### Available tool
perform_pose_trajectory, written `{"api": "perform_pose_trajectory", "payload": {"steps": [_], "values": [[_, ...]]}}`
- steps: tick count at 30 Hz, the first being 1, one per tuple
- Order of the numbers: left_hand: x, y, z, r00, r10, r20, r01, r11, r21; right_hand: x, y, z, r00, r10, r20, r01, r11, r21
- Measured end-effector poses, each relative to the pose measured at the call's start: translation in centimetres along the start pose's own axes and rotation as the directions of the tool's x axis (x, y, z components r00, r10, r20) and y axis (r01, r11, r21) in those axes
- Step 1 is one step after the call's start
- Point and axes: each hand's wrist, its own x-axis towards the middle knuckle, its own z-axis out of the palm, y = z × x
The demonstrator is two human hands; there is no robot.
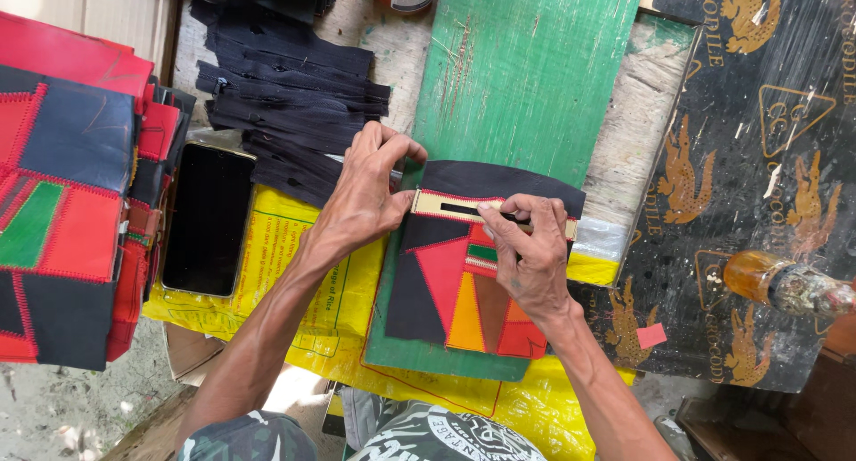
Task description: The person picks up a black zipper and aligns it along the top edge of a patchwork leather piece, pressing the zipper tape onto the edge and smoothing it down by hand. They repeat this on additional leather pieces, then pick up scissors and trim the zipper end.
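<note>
At the far left I see a stack of stitched patchwork panels in red, black and green (62, 193) piled at the edge of the bench. Just beside it lies a black smartphone with a dark screen (208, 218), resting partly on a yellow printed plastic sack (285, 247). Above the phone sits a heap of black fabric strips (285, 95).

My left hand (361, 198) comes next. Its fingers (397, 149) are curled in tightly, pinching the left end of a tan strip with a slot cut through it (446, 207); whether they also grip the cloth underneath I cannot tell from this angle. The strip lies across the upper part of a patchwork piece of black, red, orange and green sections with a rounded black top (446, 292), which rests flat on a long green board (526, 69) in the middle of the bench.

My right hand (530, 260) lies on the piece, fingers (517, 216) bent and pressing down on the right half of the strip, holding it against the cloth.

Further right is a black sheet printed with gold crocodile figures (767, 158), and on it lies an amber glass bottle (785, 283) on its side.
</note>
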Motion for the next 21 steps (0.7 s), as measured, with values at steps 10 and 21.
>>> {"api": "perform_pose_trajectory", "payload": {"steps": [10,21], "values": [[0.1,0.3,-0.2,1.0,0.003,0.007,-0.003,1.0,-0.01,-0.1,0.3,-0.1,0.997,-0.06,0.054,0.064,0.994,-0.088],[0.3,0.7,-0.5,0.999,-0.019,0.027,0.019,0.999,-0.026,0.0,-0.7,0.2,0.996,-0.041,0.083,0.054,0.984,-0.168]]}}
